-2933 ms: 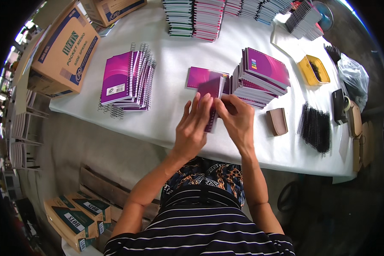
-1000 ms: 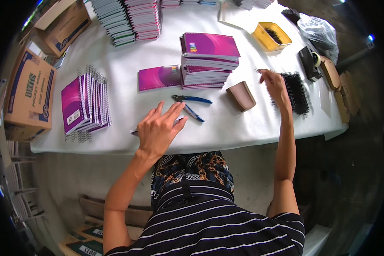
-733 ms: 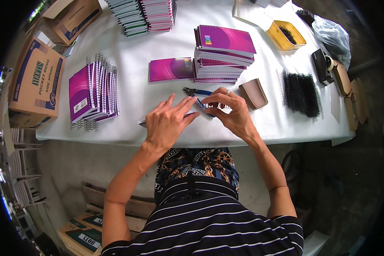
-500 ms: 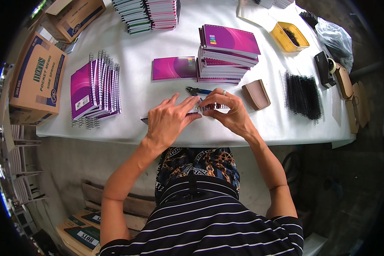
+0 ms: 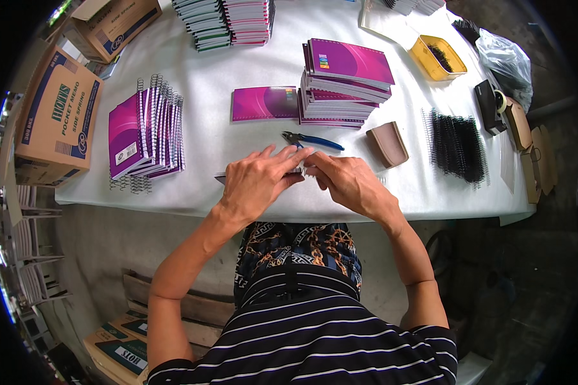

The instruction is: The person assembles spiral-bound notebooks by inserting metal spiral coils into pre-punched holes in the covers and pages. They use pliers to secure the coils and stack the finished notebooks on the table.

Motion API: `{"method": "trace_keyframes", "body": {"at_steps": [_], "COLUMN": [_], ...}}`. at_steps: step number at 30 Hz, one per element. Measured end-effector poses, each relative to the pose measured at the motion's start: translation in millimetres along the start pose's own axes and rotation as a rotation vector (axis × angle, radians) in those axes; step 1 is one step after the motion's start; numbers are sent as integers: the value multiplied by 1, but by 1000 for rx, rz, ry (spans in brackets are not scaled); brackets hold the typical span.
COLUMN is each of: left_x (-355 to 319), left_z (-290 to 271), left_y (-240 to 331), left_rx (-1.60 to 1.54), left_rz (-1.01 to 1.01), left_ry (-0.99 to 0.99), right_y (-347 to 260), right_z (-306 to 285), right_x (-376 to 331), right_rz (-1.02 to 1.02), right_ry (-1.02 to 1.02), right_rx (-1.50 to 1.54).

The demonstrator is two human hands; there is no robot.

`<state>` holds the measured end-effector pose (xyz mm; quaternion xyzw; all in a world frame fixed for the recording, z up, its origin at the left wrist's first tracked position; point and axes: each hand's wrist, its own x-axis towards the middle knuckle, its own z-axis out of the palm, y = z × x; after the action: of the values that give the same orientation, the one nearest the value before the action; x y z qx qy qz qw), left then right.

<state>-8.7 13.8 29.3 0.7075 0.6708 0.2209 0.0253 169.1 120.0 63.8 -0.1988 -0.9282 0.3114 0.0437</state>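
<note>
My left hand grips a small notebook, mostly hidden beneath it; only a dark corner shows past the wrist side. At the notebook's right end my right hand pinches a spiral binding wire, whose coils are largely covered by the fingers. The fingertips of both hands nearly meet there. Just beyond them lie cutting pliers with blue handles. A purple cover sheet rests flat farther back, beside a tall stack of purple notebooks.
Spiral-bound purple notebooks are piled at left, near cardboard boxes. To the right are a brown block, a heap of black spirals, a yellow tub, and a tape dispenser. More notebooks stand at the back.
My right hand has turned over, its fingers now curled downward at the spiral, covering more of it. The pliers' blue handles have come into view. My left hand stays nearly in place.
</note>
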Motion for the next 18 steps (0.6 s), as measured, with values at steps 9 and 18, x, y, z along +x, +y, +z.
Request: {"method": "trace_keyframes", "body": {"at_steps": [9,18], "left_x": [-14,-21], "left_z": [-16,-18], "left_y": [8,-12], "left_rx": [-80,122], "left_rz": [171,103], "left_ry": [-305,-110], "right_y": [115,62], "right_z": [-68,-53], "right_x": [-41,-3], "right_rz": [257,-153], "right_ry": [-24,-370], "right_rx": [-661,456]}}
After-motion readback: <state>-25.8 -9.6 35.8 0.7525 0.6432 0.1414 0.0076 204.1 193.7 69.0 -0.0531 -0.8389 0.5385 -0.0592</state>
